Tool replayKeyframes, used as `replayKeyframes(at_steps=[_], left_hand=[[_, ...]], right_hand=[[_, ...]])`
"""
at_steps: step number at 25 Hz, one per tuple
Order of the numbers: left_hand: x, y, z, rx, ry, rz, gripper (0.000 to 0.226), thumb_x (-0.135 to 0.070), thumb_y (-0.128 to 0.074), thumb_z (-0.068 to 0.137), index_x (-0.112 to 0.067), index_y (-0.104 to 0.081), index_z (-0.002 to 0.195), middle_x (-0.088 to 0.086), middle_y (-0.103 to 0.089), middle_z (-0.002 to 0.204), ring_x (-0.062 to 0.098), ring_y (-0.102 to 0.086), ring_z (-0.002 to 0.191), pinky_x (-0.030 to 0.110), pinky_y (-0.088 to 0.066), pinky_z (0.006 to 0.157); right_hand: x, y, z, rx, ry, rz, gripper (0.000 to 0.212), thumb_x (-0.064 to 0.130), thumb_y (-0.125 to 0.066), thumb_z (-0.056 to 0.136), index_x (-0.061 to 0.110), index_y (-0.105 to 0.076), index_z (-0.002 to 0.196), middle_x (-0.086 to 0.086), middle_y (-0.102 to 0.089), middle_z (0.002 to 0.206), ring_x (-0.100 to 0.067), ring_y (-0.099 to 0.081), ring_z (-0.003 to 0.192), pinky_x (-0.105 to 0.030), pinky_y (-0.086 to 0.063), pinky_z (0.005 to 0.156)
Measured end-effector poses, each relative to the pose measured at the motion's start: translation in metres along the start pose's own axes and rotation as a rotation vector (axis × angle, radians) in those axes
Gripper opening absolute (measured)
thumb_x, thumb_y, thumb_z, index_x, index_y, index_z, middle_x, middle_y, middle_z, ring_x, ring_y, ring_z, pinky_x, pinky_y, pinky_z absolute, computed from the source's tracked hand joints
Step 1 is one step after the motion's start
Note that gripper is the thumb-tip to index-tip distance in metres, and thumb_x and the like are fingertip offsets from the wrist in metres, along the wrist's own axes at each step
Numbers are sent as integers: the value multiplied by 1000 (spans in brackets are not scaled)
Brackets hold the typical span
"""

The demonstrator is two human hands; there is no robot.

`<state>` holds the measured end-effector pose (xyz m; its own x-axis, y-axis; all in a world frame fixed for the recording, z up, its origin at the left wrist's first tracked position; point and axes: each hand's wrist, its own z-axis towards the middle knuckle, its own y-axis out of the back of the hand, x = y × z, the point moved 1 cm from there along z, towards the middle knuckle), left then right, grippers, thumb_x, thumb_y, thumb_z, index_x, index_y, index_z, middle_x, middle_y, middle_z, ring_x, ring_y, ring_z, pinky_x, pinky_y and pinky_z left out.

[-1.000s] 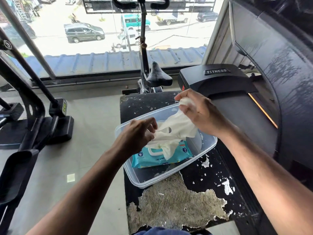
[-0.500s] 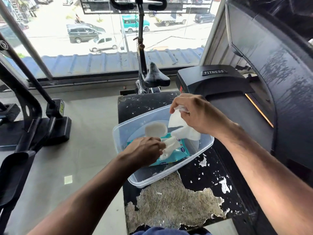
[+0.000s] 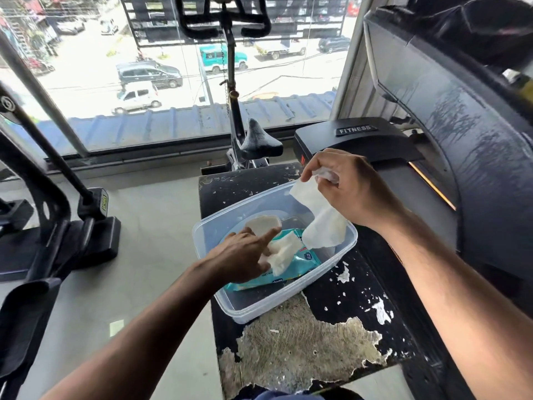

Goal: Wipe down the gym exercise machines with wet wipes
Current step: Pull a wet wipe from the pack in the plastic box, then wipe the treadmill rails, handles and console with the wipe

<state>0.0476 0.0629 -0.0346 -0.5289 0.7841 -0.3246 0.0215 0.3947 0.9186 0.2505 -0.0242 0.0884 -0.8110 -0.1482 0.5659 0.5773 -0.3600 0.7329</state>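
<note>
A gym on an upper floor is showing here. A treadmill (image 3: 450, 174) labelled FITNESS is standing just right of the hands, an exercise bike (image 3: 253, 140) is sitting beyond them, and a black machine frame (image 3: 54, 215) is standing to their left. Cars are passing on a street below the window (image 3: 173, 67) ahead.

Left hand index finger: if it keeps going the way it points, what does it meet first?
Likely the open white flip lid of the teal wipes pack, just beyond the left hand; depth is unclear.
</note>
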Motion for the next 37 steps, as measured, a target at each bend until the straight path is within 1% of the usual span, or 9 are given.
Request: replayKeyframes(at_steps=[4,9,13,19,23,26,29,34,37], left_hand=[[-15,36,-10,-489,-66,-467,47,-31,-69,96,-33,-56,141,-10,-63,131,7,-62,118,35,-54,97],[-89,64,1,-199,-279,-1345,63,-15,-75,92,-18,-47,149,5,-74,124,18,-69,116,39,-54,103],[-130,61,24,-249,-340,-1306,14,-15,-74,95,-7,-72,106,7,-74,94,21,-67,83,38,-57,77],[-210,47,49,-165,-350,-1179,19,-12,-74,95,3,-63,99,5,-72,80,23,-74,68,30,-55,55],[-268,34,89,-99,-360,-1081,35,-26,-88,84,-23,-63,109,5,-78,101,33,-77,86,47,-62,72],[-313,5,118,-143,-285,-1111,63,-41,-86,77,-27,-51,128,-6,-69,119,22,-72,105,31,-60,78],[-365,-43,142,-216,-231,-1060,55,-56,-81,83,-32,-56,125,-7,-63,126,5,-65,113,22,-56,87],[-432,-85,198,120,-309,-1154,35,-27,-71,95,-7,-67,123,10,-75,117,27,-70,112,40,-56,98],[-456,-87,227,154,-346,-1173,25,-18,-64,101,-2,-66,119,0,-73,102,12,-65,95,23,-50,83]], right_hand=[[10,16,-7,5,-45,152,24,3,-66,94,26,-68,96,14,-70,105,11,-62,95,-9,-43,79],[16,56,-37,-96,-59,329,18,9,-74,90,24,-70,99,11,-73,103,-7,-66,102,-28,-48,93],[-6,97,-93,-258,-183,281,18,15,-76,86,20,-69,102,13,-70,102,-1,-63,98,-15,-44,84],[-56,140,-178,-165,-433,289,43,30,-83,85,24,-68,124,11,-72,114,-6,-68,103,-21,-51,85],[-98,172,-225,-161,-542,416,39,34,-79,81,17,-72,116,3,-76,104,-16,-72,93,-33,-55,79],[-130,198,-255,-263,-588,598,26,30,-77,83,6,-68,89,-3,-63,79,-16,-58,74,-30,-44,66],[-174,233,-287,-339,-617,699,12,22,-77,90,14,-69,84,0,-61,76,-11,-57,71,-24,-46,63],[-241,277,-321,-359,-626,737,5,19,-75,88,21,-73,84,4,-68,80,-9,-64,77,-23,-50,69],[-273,296,-328,-274,-578,763,24,18,-73,89,0,-69,103,-22,-71,99,-27,-67,89,-37,-51,79]])
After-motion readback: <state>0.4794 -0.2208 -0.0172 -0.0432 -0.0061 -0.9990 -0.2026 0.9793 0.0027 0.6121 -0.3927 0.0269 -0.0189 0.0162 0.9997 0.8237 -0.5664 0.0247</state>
